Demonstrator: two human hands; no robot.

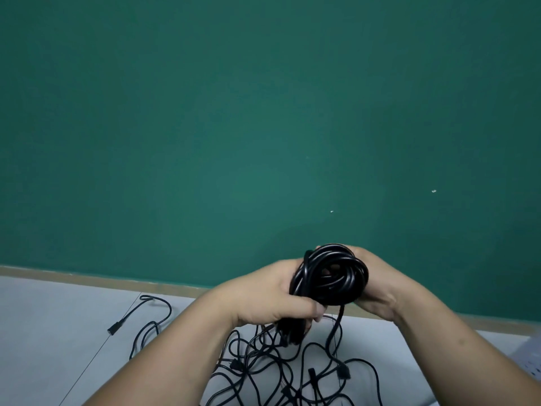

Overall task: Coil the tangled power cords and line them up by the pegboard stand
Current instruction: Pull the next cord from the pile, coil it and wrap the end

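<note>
A black power cord wound into a round coil is held up in front of the green wall. My left hand grips the coil's left side, thumb across the bunched strands below it. My right hand cups the coil from the right, fingers curled behind it. One loose end hangs from the coil down to the floor. A tangle of black cords with several plugs lies on the pale floor under my hands. The pegboard stand is out of view.
A separate cord with a plug trails on the floor at the left. A green wall with a tan baseboard runs across the back. A white power strip corner shows at the right edge.
</note>
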